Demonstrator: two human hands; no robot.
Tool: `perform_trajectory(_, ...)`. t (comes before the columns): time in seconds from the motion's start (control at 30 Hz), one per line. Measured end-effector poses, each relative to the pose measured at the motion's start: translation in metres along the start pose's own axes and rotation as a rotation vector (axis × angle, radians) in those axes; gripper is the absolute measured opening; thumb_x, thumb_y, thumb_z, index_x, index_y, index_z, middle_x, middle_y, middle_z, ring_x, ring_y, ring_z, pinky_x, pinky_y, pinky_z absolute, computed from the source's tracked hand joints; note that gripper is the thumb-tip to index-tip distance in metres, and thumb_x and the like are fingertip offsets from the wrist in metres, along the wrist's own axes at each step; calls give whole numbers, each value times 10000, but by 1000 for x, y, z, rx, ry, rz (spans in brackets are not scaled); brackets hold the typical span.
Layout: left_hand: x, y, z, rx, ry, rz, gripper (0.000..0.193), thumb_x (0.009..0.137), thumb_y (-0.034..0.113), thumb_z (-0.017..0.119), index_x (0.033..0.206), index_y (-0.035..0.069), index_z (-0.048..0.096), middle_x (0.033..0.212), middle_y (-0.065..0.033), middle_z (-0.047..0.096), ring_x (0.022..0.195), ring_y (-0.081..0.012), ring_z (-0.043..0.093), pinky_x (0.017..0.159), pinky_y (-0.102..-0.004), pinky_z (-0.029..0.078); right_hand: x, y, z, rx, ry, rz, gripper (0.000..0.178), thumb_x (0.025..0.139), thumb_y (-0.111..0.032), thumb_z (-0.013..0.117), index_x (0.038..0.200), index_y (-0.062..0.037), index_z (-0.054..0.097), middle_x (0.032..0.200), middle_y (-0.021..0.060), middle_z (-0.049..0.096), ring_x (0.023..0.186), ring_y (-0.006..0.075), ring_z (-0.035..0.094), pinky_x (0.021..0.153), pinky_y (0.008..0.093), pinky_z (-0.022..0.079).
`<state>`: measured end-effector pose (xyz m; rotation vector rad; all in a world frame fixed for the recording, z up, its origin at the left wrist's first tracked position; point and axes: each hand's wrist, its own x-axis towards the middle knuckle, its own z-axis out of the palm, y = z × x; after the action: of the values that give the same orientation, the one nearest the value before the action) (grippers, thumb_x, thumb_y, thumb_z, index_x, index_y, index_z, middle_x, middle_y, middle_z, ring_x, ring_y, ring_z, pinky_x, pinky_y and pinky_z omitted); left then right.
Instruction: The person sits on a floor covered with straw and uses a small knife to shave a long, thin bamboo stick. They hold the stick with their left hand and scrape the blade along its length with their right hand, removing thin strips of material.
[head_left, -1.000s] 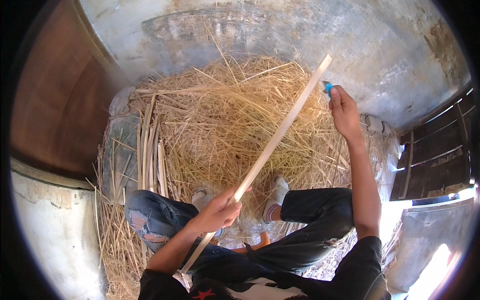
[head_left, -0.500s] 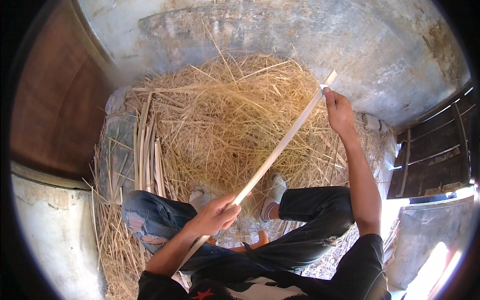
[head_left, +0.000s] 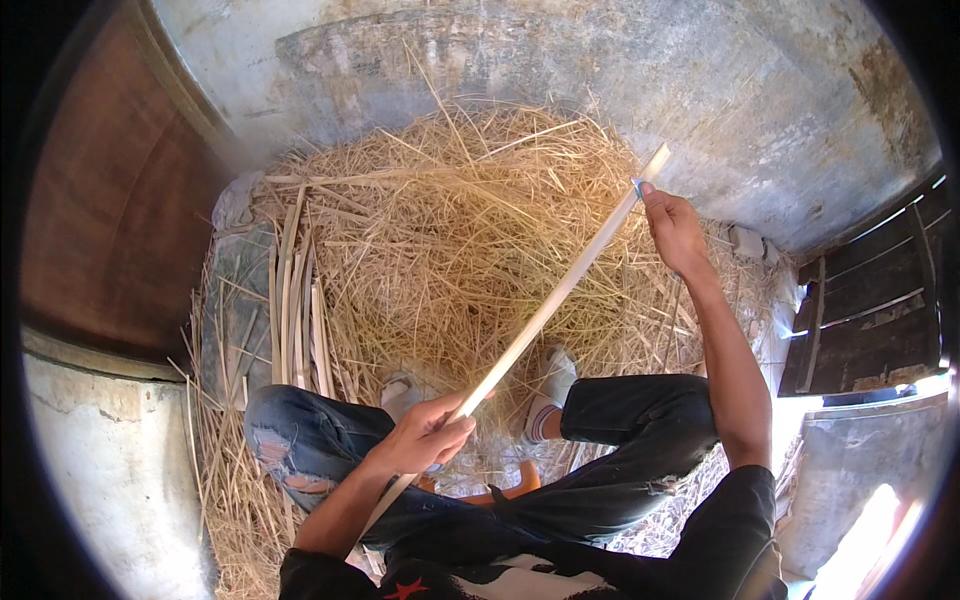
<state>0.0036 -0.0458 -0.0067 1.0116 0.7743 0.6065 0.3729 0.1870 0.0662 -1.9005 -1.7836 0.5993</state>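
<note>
A long, pale bamboo strip (head_left: 560,296) slants across in front of me, its far end up to the right and its near end beside my lap. My left hand (head_left: 428,435) is closed round its lower part, over my left thigh. Near the far end, my right hand (head_left: 672,225) is closed on a small knife (head_left: 639,188). Only the short, shiny blade shows past the thumb, against or very close to the strip's edge. Most of the handle is hidden in the palm.
A heap of thin shavings (head_left: 480,220) fills the floor beyond my feet. Several split strips (head_left: 290,300) lie at its left. A stained wall (head_left: 560,60) rises behind, a brown panel (head_left: 110,220) stands left, and dark slatted boards (head_left: 870,300) are at right.
My right hand has shifted slightly down and its blade shows more plainly beside the strip. The strip's far end has dipped a little left. My left hand keeps its hold.
</note>
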Motion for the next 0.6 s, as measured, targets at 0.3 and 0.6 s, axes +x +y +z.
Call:
perform_trajectory(0.3,18,14,-2,-134,86,124,504,1097,152,468,1564,19,332,629,67,309,456,-41,283,436,-236,252,-57,-95,37,16,-101,-299,497,1081,-397,488,900,15,698,567,171,530,516,301,508,551,450,428)
perform_trajectory(0.6,9,3,-4,-84,80,162,498,1096,111,439,1565,-1,315,613,54,350,435,-43,307,427,-244,256,-67,-98,44,-7,-131,-173,432,1074,-383,468,1007,-33,712,679,206,646,639,385,667,638,499,525)
